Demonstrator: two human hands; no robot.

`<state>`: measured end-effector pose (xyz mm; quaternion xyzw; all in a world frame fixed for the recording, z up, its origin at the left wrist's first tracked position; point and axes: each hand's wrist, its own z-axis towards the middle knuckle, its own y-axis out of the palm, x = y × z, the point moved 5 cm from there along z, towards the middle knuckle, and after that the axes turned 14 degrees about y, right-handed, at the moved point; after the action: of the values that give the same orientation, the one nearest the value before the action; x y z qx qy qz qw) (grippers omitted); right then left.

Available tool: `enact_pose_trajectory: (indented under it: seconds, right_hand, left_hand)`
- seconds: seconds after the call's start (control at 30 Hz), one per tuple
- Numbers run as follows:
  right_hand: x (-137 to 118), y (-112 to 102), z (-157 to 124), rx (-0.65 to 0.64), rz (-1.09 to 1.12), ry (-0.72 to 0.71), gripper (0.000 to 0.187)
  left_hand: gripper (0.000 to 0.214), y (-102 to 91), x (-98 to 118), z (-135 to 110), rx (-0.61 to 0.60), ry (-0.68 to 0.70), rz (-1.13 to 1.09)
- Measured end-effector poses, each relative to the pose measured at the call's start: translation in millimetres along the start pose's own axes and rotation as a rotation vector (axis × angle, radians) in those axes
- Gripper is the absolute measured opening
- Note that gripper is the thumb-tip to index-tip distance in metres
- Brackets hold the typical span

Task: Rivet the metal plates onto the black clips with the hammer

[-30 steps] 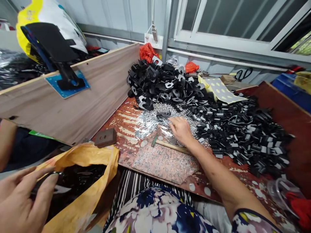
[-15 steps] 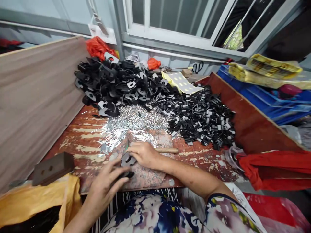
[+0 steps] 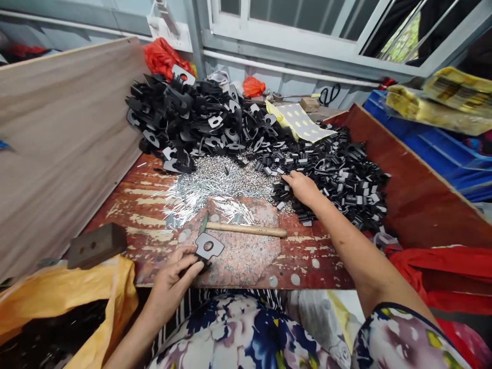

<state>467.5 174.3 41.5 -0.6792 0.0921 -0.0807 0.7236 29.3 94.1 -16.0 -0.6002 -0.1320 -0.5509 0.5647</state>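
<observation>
My left hand (image 3: 175, 271) is closed on a dark plate-like part (image 3: 209, 246) with a round hole, held over the front of a speckled stone slab (image 3: 246, 261). My right hand (image 3: 303, 188) reaches into the left edge of a heap of small black clip-like parts (image 3: 346, 184). Its fingers are bent together there, and what lies between them is hidden. A hammer (image 3: 246, 229) with a wooden handle rests across the slab, its green head just beyond the plate. Behind it lie thin metal pins (image 3: 192, 197) and tiny shiny metal pieces (image 3: 219, 169).
Larger black parts (image 3: 184, 113) are heaped at the back left, beside a wooden board (image 3: 65, 133). A sticker sheet (image 3: 302, 122) lies on the heaps. A brown block (image 3: 98, 246) and a yellow sack (image 3: 123, 292) stand at the left front. A red-brown board (image 3: 415, 179) borders the right.
My right hand has left the plate part and moved right and away to the heap of small black parts. My left hand now holds the plate part, and the hammer is uncovered.
</observation>
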Motion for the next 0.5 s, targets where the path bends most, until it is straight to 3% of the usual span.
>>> enact_pose_trajectory:
  seconds: [0.1,0.23,0.3,0.37,0.43,0.5]
  right_hand:
    - [8.1,1.9,-4.1,0.035,-0.012,0.074,0.033]
    - [23.5,-12.4,-11.6,0.165,0.019,0.223,0.031]
    - [21.3,-22.6,-25.4,0.254,0.243,0.295,0.032]
    - [3.4,-25.0,-48.4,0.248,0.716,0.304,0.033]
    - [-35.7,-17.0,-76.7,0.077,1.177,0.209,0.037]
    - [-84.8,-6.5,-108.3,-0.117,1.266,0.075,0.028]
  left_hand:
    - [0.039,-1.2,-1.4,-0.4,0.04,-0.053,-0.064]
    - [0.039,-3.4,-0.3,-0.1,0.09,-0.13,-0.181]
    - [0.041,-6.2,0.2,-1.4,0.185,-0.228,-0.274]
    - [0.044,-5.1,2.0,-3.4,0.277,-0.382,-0.431]
    - [0.044,2.7,9.0,-2.6,0.286,-0.522,-0.627]
    - [0.042,12.0,20.2,1.9,0.229,-0.588,-0.775]
